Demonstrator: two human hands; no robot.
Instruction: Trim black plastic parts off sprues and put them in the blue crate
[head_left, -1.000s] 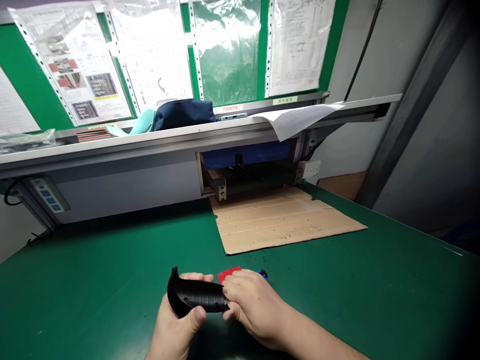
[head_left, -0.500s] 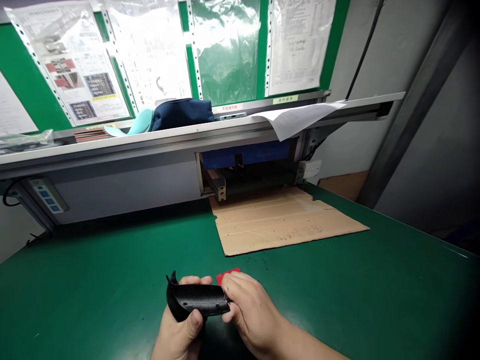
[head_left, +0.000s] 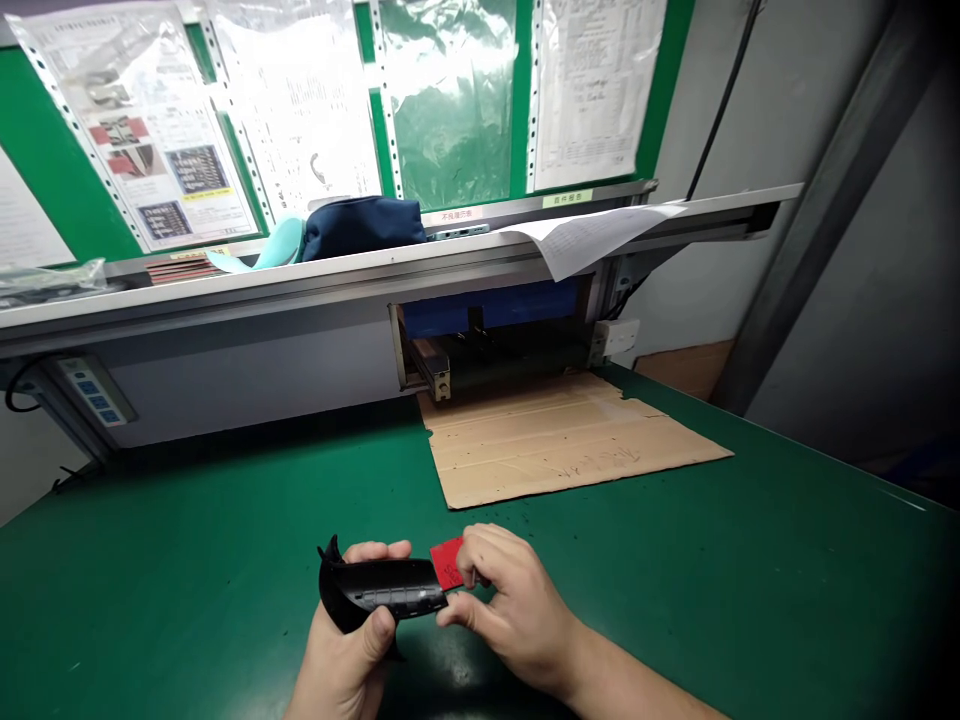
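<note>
A black moulded plastic part [head_left: 394, 587], shaped like a hollow handle with a flared, pronged left end, lies across my left hand [head_left: 349, 640]. That hand is closed around it, thumb on the near side and fingertips showing behind the far edge. At the part's narrow right end is my right hand [head_left: 517, 610], fingers curled and thumb tip beside the edge. Something small and dark shows under its index finger, too small to name. Behind the fingers lies a red piece [head_left: 446, 563] with dark marks, partly covered by the right hand.
On the green tabletop [head_left: 225, 530] a flat cardboard sheet [head_left: 555, 450] lies ahead. A shelf [head_left: 315, 275] crosses behind, bearing a dark blue pouch [head_left: 364, 228] and a drooping paper sheet [head_left: 592, 240]. At left a power strip [head_left: 97, 390] is mounted.
My right hand has shifted slightly up and its index finger has lifted off the part's right end. More of the red piece shows. The black part has moved a little left.
</note>
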